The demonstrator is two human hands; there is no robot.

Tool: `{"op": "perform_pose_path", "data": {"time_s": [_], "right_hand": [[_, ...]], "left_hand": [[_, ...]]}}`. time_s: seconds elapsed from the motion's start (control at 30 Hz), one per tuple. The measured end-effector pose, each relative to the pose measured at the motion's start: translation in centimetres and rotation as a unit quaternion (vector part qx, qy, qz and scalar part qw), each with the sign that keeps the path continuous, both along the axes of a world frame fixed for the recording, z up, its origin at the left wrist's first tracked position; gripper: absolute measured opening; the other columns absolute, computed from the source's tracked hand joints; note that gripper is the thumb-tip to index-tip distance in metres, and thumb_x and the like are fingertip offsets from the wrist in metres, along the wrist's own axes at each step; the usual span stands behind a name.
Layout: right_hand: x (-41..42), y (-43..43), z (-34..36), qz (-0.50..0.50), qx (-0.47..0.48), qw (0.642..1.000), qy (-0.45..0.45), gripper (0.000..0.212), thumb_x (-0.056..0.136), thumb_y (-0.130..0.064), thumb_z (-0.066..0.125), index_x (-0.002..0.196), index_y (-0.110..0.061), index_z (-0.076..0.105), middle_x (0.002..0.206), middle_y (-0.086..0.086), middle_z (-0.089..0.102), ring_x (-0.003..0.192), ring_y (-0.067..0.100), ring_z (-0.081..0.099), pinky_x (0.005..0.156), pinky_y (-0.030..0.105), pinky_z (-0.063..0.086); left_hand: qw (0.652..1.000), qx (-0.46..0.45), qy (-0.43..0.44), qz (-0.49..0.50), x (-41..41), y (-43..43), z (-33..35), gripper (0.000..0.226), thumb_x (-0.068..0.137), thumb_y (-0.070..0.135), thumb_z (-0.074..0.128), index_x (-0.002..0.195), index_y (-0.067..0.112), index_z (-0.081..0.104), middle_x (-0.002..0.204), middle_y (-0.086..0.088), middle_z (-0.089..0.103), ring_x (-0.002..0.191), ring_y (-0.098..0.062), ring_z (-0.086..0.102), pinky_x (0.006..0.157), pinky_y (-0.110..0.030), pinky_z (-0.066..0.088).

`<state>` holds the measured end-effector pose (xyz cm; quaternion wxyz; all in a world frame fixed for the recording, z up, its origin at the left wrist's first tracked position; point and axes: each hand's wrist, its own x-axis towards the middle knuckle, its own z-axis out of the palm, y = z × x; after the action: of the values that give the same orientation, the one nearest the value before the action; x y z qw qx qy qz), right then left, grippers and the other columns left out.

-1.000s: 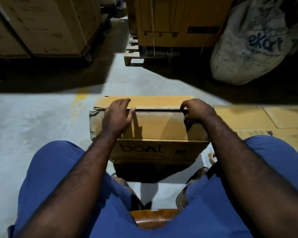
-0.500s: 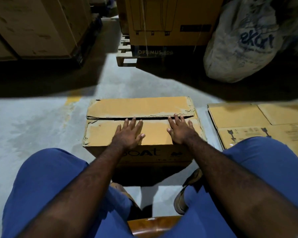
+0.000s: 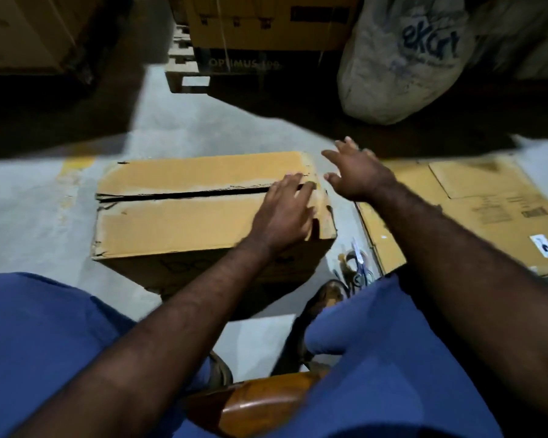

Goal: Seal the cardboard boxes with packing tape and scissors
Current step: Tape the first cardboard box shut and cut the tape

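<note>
A: Where is the brown rectangular cardboard box [image 3: 178,222] found?
B: On the grey concrete floor [image 3: 29,200], a gap seen between its flaps.
A: And the hands?
B: The left hand [image 3: 282,216] is laid flat at its top's right edge; the right hand [image 3: 358,178] is spread beside it, nothing grasped.

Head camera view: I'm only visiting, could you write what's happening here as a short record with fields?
Box: cardboard box on the floor, flaps folded down, dark gap along the seam, no tape visible
Left hand: left hand lies flat on the near flap's right end
Right hand: right hand in the air past the box's right edge, fingers spread, holding nothing
Tools: blurred blue-handled item, probably scissors, on the floor right of the box
Nearby: flattened cardboard; white sack
</note>
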<state>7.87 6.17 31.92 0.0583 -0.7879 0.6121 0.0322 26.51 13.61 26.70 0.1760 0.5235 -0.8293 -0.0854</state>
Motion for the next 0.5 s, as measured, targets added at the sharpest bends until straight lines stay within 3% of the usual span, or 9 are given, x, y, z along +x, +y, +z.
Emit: {"op": "perform_pose_path", "data": {"time_s": [0.1, 0.17, 0.2, 0.3, 0.43, 0.5], "right_hand": [[-4.0, -1.0, 1.6, -0.002, 0.053, 0.996, 0.073, 0.057, 0.101, -0.038, 0.055, 0.154, -0.023, 0.04, 0.159, 0.01, 0.039, 0.15, 0.029, 0.029, 0.116, 0.044, 0.034], [-6.7, -1.6, 2.0, -0.014, 0.099, 0.991, 0.093, 0.049, 0.101, -0.037, 0.057, 0.148, -0.024, 0.05, 0.15, 0.011, 0.05, 0.14, 0.031, 0.043, 0.11, 0.04, 0.039], [-8.1, -1.7, 1.9, -0.023, 0.115, 0.988, 0.101, 0.045, 0.101, -0.037, 0.057, 0.144, -0.025, 0.054, 0.147, 0.01, 0.054, 0.134, 0.031, 0.048, 0.108, 0.04, 0.042], [-12.1, -1.5, -0.8, -0.065, 0.146, 0.982, 0.1, 0.036, 0.099, -0.038, 0.058, 0.133, -0.026, 0.061, 0.135, 0.007, 0.063, 0.118, 0.028, 0.06, 0.102, 0.044, 0.05], [-14.4, 0.1, -9.3, -0.146, 0.15, 0.977, 0.049, 0.031, 0.095, -0.039, 0.055, 0.122, -0.03, 0.066, 0.125, 0.006, 0.066, 0.107, 0.03, 0.065, 0.093, 0.045, 0.054], [-13.9, 1.1, -14.2, -0.191, 0.147, 0.97, 0.02, 0.03, 0.093, -0.033, 0.055, 0.119, -0.027, 0.068, 0.124, 0.009, 0.066, 0.107, 0.035, 0.066, 0.091, 0.044, 0.053]], "left_hand": [[0.997, -0.021, 0.037, -0.068, -6.9, 1.0, -0.4, 0.043, 0.09, 0.022, 0.066, 0.129, 0.006, 0.057, 0.132, -0.02, 0.056, 0.118, -0.035, 0.054, 0.092, -0.043, 0.048], [0.993, 0.002, 0.044, -0.108, -10.9, 2.1, -1.6, 0.034, 0.089, 0.019, 0.066, 0.12, 0.006, 0.058, 0.112, -0.017, 0.057, 0.096, -0.032, 0.056, 0.067, -0.036, 0.042], [0.99, 0.023, 0.039, -0.131, -12.6, 2.5, -2.3, 0.033, 0.089, 0.018, 0.065, 0.119, 0.006, 0.056, 0.106, -0.018, 0.055, 0.09, -0.034, 0.056, 0.061, -0.035, 0.035], [0.976, 0.152, -0.024, -0.155, -16.4, 2.8, -6.2, 0.035, 0.098, 0.027, 0.055, 0.128, 0.01, 0.051, 0.112, -0.019, 0.053, 0.098, -0.038, 0.057, 0.064, -0.037, 0.035], [0.946, 0.311, -0.047, -0.072, -18.4, 1.0, -14.1, 0.037, 0.106, 0.039, 0.042, 0.134, 0.017, 0.051, 0.125, -0.014, 0.057, 0.112, -0.034, 0.059, 0.084, -0.041, 0.051], [0.931, 0.348, -0.095, -0.05, -19.0, 0.1, -18.7, 0.039, 0.108, 0.036, 0.038, 0.138, 0.014, 0.049, 0.127, -0.016, 0.058, 0.116, -0.036, 0.06, 0.093, -0.045, 0.052]]}}
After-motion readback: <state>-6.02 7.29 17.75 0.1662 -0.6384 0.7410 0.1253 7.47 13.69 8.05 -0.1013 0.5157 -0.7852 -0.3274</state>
